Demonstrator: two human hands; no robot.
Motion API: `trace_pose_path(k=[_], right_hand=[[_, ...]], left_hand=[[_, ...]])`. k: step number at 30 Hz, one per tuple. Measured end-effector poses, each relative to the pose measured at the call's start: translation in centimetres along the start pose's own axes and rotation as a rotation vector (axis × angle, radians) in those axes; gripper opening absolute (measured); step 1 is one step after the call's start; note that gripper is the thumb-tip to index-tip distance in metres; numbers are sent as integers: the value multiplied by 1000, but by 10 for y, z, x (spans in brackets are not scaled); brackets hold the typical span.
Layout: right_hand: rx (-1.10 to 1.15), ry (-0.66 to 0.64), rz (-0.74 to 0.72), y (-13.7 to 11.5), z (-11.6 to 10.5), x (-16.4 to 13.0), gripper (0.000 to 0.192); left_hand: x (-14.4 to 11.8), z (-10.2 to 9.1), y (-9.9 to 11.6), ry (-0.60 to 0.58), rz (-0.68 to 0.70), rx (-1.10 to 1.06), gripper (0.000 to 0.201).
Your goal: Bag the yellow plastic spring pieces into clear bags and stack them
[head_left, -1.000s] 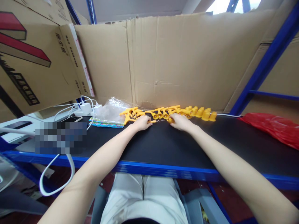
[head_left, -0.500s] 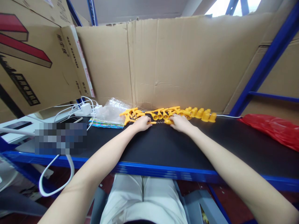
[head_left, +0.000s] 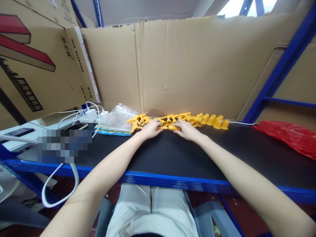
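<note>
My left hand (head_left: 151, 129) is closed on a thin yellow ridged rod (head_left: 163, 127), low over the black tabletop. Facing it, my right hand (head_left: 189, 130) grips a smooth yellow plastic piece (head_left: 174, 127) between thumb and fingers. The rod and the piece lie end to end, almost touching; the fingers cover the rest of both. Behind the hands stands a row of yellow plastic parts with cup-shaped ends (head_left: 169, 121). Branched yellow parts (head_left: 136, 125) are heaped beside my left hand, and several yellow cups (head_left: 218, 123) stand right of my right hand.
A clear plastic bag (head_left: 120, 113) and a colourful flat packet (head_left: 112, 131) lie on the left, near white chargers and cables (head_left: 91, 115). A red plastic bag (head_left: 286, 136) rests at the right. Cardboard (head_left: 197, 65) walls the back; a blue rail (head_left: 172, 180) edges the front.
My hands have come closer together. The coiled spring seen between the rod and the yellow piece no longer shows, and the two parts now nearly meet.
</note>
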State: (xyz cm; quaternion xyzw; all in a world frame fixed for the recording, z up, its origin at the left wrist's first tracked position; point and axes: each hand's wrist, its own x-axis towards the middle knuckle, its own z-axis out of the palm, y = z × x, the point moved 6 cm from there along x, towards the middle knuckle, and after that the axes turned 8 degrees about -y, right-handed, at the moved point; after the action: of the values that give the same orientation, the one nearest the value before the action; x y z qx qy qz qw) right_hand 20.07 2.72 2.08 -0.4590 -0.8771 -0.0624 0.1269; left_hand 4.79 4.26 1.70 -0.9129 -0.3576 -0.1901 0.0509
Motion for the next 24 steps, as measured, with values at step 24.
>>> trace_pose_path(k=[24], right_hand=[[230,335,-125,4,-15,-1,28]], left_hand=[[-7,-22,-8,86,-311,-102,43]])
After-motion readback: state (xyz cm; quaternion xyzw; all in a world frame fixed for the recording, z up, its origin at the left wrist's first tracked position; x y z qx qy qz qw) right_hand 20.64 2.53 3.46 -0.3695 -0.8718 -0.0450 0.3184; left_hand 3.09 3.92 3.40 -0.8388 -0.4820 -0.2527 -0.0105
